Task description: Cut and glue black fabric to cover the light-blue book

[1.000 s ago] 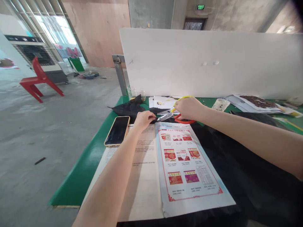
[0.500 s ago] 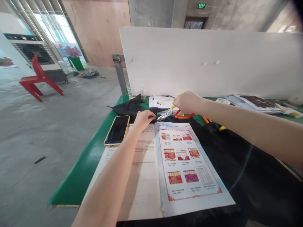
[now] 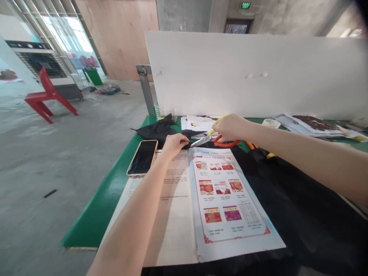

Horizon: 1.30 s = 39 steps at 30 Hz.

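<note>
Thumb and fingertips of my left hand (image 3: 176, 145) are closed in a pinch on the edge of black fabric (image 3: 156, 130), just beyond the top of an open book (image 3: 175, 226). My right hand (image 3: 232, 128) grips scissors (image 3: 201, 141) with red and yellow handles. The handles are spread, and the metal blades point left to the fabric by my left fingertips. Whether the tips are around the fabric I cannot make out. More black fabric spreads under the book and to its right. A printed sheet with red pictures (image 3: 230, 199) forms the book's right side.
A phone (image 3: 143, 158) lies left of my left hand, near the green table's edge (image 3: 94, 214). White papers (image 3: 198, 123) and a clear jar (image 3: 173, 115) are behind. A white board (image 3: 244, 73) stands along the back. Papers with dark brown pieces (image 3: 313, 123) lie far right.
My right hand and the scissors have shifted slightly to the right, and the handles look a little farther apart. My left hand has stayed nearly still on the fabric.
</note>
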### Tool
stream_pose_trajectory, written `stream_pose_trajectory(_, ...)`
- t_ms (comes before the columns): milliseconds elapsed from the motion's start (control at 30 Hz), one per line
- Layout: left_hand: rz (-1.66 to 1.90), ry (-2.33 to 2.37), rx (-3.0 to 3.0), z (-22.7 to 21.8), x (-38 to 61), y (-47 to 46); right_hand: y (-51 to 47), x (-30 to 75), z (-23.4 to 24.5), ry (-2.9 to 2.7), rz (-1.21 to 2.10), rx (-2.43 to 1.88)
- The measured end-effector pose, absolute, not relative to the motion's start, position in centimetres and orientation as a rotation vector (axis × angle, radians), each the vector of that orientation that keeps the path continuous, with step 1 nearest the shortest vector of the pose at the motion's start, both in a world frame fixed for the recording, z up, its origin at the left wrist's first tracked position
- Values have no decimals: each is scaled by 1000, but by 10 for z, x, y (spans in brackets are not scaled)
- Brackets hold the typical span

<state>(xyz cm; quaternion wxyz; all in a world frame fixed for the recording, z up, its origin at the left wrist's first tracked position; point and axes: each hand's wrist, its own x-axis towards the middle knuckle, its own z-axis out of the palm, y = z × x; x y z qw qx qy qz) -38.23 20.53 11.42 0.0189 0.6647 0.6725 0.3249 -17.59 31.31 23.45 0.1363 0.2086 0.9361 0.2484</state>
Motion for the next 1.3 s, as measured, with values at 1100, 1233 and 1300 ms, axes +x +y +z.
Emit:
stream_pose_trajectory(1100,1000,2139,2047,110,-380,209,315,-151,196,2654,307,859)
stream_pose_trajectory(1233,1015,2138,2022,110,-380,210,317,-153,199,2667,328,850)
stream_pose_trajectory(1300,1027,2132,2011,110,-380,210,318,-153,196,2662,278,858)
